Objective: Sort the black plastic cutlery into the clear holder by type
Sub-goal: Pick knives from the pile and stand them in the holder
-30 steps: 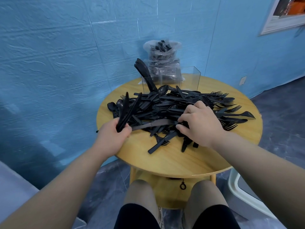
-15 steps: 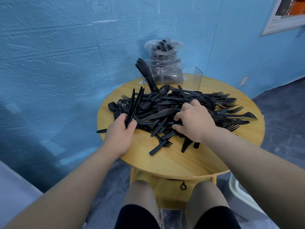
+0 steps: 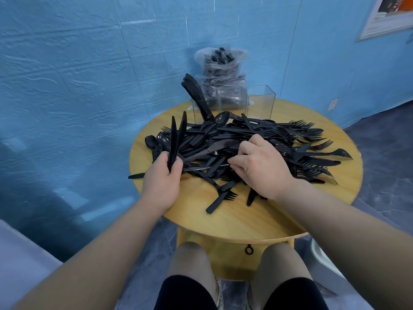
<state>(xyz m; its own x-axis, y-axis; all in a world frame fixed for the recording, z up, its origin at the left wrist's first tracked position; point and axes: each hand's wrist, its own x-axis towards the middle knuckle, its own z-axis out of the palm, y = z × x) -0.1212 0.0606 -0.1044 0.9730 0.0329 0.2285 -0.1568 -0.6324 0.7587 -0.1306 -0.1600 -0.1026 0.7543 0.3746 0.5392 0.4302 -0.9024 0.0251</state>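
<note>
A heap of black plastic cutlery (image 3: 257, 139), forks, knives and spoons mixed, covers the round wooden table (image 3: 245, 215). My left hand (image 3: 162, 180) grips a small bunch of black knives (image 3: 176, 137) that stand upright at the heap's left edge. My right hand (image 3: 261, 168) rests on the heap's middle and pinches a knife (image 3: 214, 151) that lies across the pile. Behind the heap stands the clear holder (image 3: 260, 101); its left compartment has several knives (image 3: 196, 95) leaning out to the left, and its right compartment looks empty.
A clear plastic bag (image 3: 221, 72) full of more black cutlery stands behind the holder against the blue wall. A loose fork (image 3: 221, 198) lies near the table's front. My knees are under the front edge. A white object (image 3: 326, 262) sits on the floor at right.
My left hand has raised its bunch of knives more upright. My right hand has pulled a knife out of the pile and lifted it toward the left hand.
</note>
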